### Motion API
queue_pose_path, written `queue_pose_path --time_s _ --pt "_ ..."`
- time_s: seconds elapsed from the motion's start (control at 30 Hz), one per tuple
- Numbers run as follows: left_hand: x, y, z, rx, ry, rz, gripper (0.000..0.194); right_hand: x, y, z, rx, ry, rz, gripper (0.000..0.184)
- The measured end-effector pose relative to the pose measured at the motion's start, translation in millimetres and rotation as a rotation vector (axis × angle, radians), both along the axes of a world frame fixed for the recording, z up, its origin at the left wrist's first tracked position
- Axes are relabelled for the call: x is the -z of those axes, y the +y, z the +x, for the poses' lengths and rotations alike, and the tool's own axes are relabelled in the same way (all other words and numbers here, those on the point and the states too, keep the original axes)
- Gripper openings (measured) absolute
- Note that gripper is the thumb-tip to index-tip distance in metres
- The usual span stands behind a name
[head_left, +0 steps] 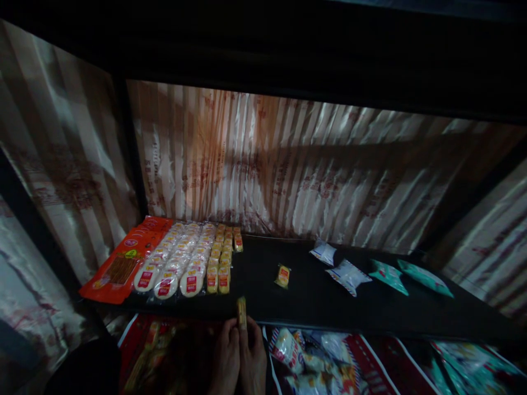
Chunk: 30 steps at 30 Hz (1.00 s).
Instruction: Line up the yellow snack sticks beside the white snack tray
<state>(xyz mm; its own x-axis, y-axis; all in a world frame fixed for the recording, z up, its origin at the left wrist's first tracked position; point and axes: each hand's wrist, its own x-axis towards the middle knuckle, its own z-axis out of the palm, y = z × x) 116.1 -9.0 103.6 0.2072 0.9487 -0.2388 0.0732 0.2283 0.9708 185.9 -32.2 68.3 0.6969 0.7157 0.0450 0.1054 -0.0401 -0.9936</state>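
My left hand (227,351) and my right hand (254,354) are together at the shelf's front edge, fingers closed on one small yellow wrapped snack (241,311). The snack stands upright between them, its narrow side facing me. Just beyond, on the black shelf (255,274), lie rows of similar yellow wrapped snacks (223,278). To their left are rows of round white packaged crackers (191,281) with red labels. A single yellow snack packet (282,276) lies apart, to the right of my hands.
Orange-red snack bags (119,269) lie at the shelf's left end. White packets (349,276) and green packets (389,276) are spread on the right. Below the front edge are boxes of white bags (288,348) and green bags (473,367). A dark upper shelf (263,49) hangs overhead.
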Motion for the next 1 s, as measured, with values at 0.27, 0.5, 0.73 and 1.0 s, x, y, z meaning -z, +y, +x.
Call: queue_pose_path --time_s 0.27,0.5,0.73,1.0 --pt "8.8 2.4 2.4 0.012 -0.011 0.011 0.026 5.3 4.3 5.1 0.109 -0.123 -0.052 0.042" --pt "13.4 0.0 13.6 -0.063 -0.007 0.066 0.026 9.4 7.4 17.7 0.149 -0.167 -0.033 0.051" --pt "-1.5 2.8 15.7 -0.028 0.065 0.004 0.025 2.6 2.2 43.2 -0.057 -0.199 -0.216 0.049" --pt "-3.5 3.8 22.2 -0.042 0.057 0.017 0.026 -15.8 4.3 50.2 -0.120 -0.274 -0.177 0.037"
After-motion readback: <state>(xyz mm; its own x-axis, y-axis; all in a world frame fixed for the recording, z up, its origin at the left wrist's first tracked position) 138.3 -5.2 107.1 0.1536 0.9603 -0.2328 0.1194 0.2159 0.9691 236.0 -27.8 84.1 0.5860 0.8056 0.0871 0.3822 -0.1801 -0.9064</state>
